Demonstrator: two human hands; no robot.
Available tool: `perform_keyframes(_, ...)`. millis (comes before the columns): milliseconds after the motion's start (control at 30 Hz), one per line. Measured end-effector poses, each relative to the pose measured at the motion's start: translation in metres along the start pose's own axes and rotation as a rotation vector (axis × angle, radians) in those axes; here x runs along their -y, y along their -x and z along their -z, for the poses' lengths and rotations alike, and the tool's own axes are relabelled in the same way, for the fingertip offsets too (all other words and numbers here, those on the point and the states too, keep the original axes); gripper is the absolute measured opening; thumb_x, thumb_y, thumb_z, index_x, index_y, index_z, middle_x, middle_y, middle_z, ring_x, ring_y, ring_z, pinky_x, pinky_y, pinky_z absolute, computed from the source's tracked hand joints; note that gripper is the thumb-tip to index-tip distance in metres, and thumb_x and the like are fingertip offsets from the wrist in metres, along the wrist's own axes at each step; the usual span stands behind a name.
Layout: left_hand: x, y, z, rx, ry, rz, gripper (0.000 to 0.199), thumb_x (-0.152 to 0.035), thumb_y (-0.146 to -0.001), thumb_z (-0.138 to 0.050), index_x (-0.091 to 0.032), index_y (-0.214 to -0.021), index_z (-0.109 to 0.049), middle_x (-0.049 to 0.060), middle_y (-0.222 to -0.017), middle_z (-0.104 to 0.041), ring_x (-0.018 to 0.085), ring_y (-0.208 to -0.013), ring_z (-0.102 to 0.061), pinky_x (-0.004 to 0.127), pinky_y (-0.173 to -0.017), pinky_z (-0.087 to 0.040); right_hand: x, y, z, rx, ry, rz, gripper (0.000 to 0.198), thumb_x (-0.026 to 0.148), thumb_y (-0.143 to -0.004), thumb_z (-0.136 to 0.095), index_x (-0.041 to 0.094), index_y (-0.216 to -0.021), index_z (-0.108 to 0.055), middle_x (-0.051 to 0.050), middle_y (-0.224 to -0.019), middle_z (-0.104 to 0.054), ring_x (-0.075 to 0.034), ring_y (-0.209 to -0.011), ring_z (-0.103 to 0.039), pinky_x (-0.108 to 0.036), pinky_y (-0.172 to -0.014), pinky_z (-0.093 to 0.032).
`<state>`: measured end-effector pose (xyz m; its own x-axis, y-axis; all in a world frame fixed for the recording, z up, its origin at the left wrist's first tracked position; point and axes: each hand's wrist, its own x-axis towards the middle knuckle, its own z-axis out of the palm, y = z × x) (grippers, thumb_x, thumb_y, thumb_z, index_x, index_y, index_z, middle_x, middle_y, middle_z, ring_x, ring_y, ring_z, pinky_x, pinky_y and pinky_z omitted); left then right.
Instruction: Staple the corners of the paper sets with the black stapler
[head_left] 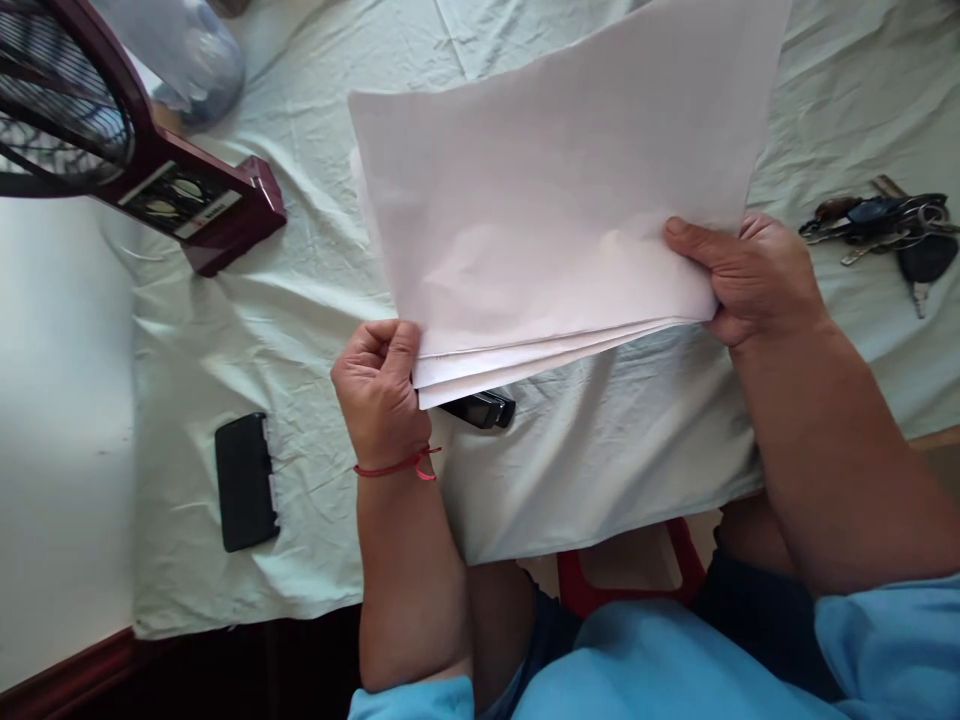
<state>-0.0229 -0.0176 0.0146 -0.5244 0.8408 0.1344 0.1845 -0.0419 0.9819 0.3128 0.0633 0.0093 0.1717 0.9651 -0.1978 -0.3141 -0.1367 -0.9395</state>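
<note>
Several white paper sheets (555, 190) are held up over the cloth-covered table, their near edges fanned apart at the left. My left hand (379, 375) pinches the near left corner between thumb and fingers; a red string bracelet circles that wrist. On the right side, my right hand (757, 275) grips the stack with its thumb on top and its fingers hidden underneath. A small black object (487, 408), perhaps a stapler, lies partly covered beneath the near edge of the sheets.
A black phone-shaped item (246, 482) lies at the left. Behind it stands a maroon racket-shaped device (217, 210) beside a clear plastic container (199, 60). Several keys on a ring (892, 225) rest at the right. The pale green tablecloth (315, 250) is wrinkled.
</note>
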Motion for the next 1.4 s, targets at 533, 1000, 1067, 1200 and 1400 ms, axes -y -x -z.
perform_keyframes(533,-0.007,0.004,-0.001,0.003,-0.025,0.020,0.057,-0.063,-0.076,-0.109,-0.024,-0.078,-0.068,-0.002,-0.077,-0.059,0.015,-0.073,-0.051,0.027,-0.066,-0.046,0.001,0.004,-0.003,-0.001,-0.025,-0.010,0.038,0.029,-0.066,-0.112,0.019,-0.096,-0.092,-0.005,-0.113,-0.092,-0.028,-0.108,-0.089,-0.043,-0.099,-0.079)
perform_keyframes(1000,-0.005,0.007,-0.006,0.030,0.162,0.020,0.068,-0.066,-0.071,-0.117,-0.022,-0.072,-0.066,-0.005,-0.071,-0.058,0.012,-0.064,-0.050,0.023,-0.057,-0.046,0.001,0.002,-0.001,0.015,-0.072,0.009,0.053,0.036,-0.062,-0.119,0.018,-0.101,-0.088,-0.006,-0.117,-0.092,-0.037,-0.138,-0.085,-0.055,-0.126,-0.071)
perform_keyframes(1067,-0.005,0.007,-0.006,0.009,0.164,0.017,0.069,-0.070,-0.077,-0.114,-0.022,-0.070,-0.064,-0.005,-0.068,-0.056,0.011,-0.061,-0.046,0.022,-0.054,-0.043,0.001,0.003,-0.002,0.015,-0.081,0.005,0.051,0.033,-0.064,-0.118,0.018,-0.103,-0.088,-0.006,-0.118,-0.092,-0.037,-0.141,-0.083,-0.055,-0.128,-0.069)
perform_keyframes(1200,-0.008,0.011,-0.012,-0.042,0.168,0.020,0.066,-0.067,-0.086,-0.109,-0.023,-0.066,-0.064,-0.004,-0.068,-0.055,0.012,-0.063,-0.048,0.022,-0.054,-0.044,0.001,0.006,-0.004,0.009,-0.093,0.002,0.049,0.031,-0.063,-0.117,0.016,-0.101,-0.090,-0.007,-0.119,-0.092,-0.036,-0.132,-0.086,-0.052,-0.120,-0.074)
perform_keyframes(1400,-0.005,0.011,-0.014,-0.052,0.185,-0.019,0.054,-0.073,-0.092,-0.103,-0.025,-0.080,-0.082,0.003,-0.084,-0.076,0.020,-0.079,-0.070,0.030,-0.067,-0.062,0.002,0.006,-0.004,0.010,-0.089,-0.014,0.055,0.033,-0.059,-0.119,0.015,-0.102,-0.090,-0.008,-0.112,-0.092,-0.033,-0.118,-0.089,-0.050,-0.114,-0.076)
